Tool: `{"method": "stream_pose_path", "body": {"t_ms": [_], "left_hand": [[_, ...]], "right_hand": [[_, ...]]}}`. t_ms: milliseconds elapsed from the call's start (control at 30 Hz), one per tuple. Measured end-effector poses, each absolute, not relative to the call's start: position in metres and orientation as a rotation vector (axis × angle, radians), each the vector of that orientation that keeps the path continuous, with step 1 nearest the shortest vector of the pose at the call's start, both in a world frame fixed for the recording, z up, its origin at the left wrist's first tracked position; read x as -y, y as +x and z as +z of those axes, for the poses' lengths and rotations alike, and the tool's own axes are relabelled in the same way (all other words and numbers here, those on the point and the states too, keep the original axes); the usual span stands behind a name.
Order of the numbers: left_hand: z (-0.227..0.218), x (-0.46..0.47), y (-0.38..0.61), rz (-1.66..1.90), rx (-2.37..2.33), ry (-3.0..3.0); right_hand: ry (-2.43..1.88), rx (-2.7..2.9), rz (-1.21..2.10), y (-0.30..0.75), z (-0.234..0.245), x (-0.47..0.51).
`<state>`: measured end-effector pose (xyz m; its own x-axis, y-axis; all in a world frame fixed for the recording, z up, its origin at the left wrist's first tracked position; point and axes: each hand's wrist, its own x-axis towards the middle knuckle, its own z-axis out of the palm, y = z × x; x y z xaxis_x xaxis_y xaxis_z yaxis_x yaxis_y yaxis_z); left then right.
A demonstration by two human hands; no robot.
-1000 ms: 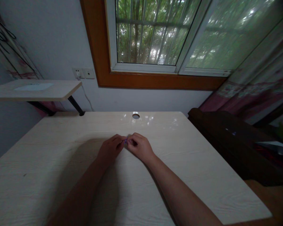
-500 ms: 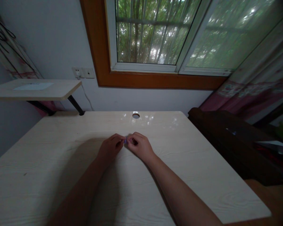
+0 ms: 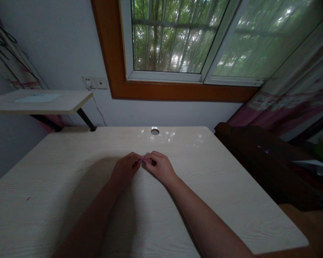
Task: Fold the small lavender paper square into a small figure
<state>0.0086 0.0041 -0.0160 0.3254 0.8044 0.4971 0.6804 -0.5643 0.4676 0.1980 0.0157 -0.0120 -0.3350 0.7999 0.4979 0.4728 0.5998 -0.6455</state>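
Observation:
My left hand (image 3: 125,169) and my right hand (image 3: 160,166) meet fingertip to fingertip over the middle of a pale wooden desk (image 3: 56,186). Both have their fingers curled into a pinch. Between the fingertips shows a tiny purple thing (image 3: 143,161), too small to name. Most of it is hidden by my fingers. Both forearms reach in from the bottom of the view.
A round cable hole (image 3: 154,132) sits at the desk's far edge, below a barred window (image 3: 172,36). A raised shelf (image 3: 43,101) with a sheet of paper stands at the left. Dark furniture (image 3: 261,161) and a curtain (image 3: 293,96) flank the right side.
Both hands stay pinched together at the same spot; only small finger movements show.

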Motion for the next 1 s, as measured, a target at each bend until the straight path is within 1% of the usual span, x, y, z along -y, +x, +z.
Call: {"method": "stream_pose_path", "body": {"t_ms": [600, 1000], "left_hand": [[-0.0104, -0.0028, 0.0109, 1.11, -1.405, 2.313], [-0.0088, -0.0022, 0.0095, 1.256, -1.371, 2.243]], "right_hand": [[-1.027, 1.91, 0.458, 0.1977, -0.0134, -0.0165], [-1.017, 1.762, 0.556, 0.199, -0.0102, -0.0174]]}}
